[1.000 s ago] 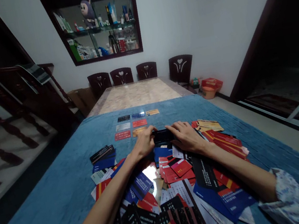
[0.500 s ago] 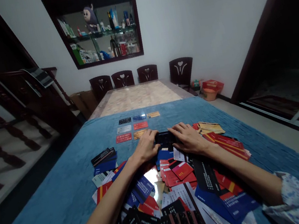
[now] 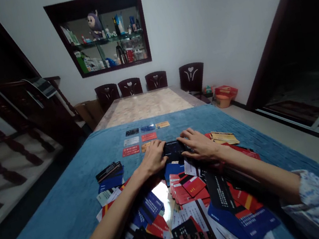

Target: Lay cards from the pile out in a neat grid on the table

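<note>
I have the black card (image 3: 173, 147) crosswise between the left hand (image 3: 154, 156) and right hand (image 3: 198, 145), long axis parallel to the counter's (image 3: 150, 103) far edge. Both hands, fingers curled, grip its opposite ends; neither is nearer.

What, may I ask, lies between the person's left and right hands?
In the head view, a black card lies there, the left hand and right hand at its ends.

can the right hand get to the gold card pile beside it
Probably yes: the gold card pile lies close beside the right hand with nothing tall between, though its grip is on the black cards.
</note>
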Demonstrator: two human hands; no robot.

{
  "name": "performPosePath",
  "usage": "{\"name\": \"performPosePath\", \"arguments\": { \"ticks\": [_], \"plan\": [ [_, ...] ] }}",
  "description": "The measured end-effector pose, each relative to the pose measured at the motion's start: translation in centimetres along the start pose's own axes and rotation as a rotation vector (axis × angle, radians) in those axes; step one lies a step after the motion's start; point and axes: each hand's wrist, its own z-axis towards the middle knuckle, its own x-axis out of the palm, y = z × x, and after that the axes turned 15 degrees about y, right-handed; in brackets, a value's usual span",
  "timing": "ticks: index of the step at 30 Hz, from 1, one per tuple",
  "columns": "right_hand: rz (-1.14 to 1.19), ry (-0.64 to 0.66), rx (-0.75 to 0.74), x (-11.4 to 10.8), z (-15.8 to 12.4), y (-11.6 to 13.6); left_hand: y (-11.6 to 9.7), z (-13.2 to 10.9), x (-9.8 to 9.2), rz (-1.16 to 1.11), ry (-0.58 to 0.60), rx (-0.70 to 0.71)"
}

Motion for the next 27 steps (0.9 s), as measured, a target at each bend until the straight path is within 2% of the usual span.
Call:
{"name": "performPosePath", "arguments": {
  "ticks": [5,14,20,27],
  "plan": [
    [-0.019,0.051,-0.008,-0.3,1.3,-1.2,0.8,0.7,-0.7,-0.024,0.019,-0.017],
    [0.02,0.105,0.03,-0.5,4.2,-3.3,4.2,3.9,-0.8,-0.098,0.022,-0.026],
    [0.03,0.113,0.074,0.3,6.4,-4.3,5.7,5.8,-1.2,-0.081,0.062,-0.075],
    [0.033,0.198,0.16,1.2,8.6,-6.2,6.5,8.7,-0.9,-0.005,0.112,-0.169]
  ]
}}
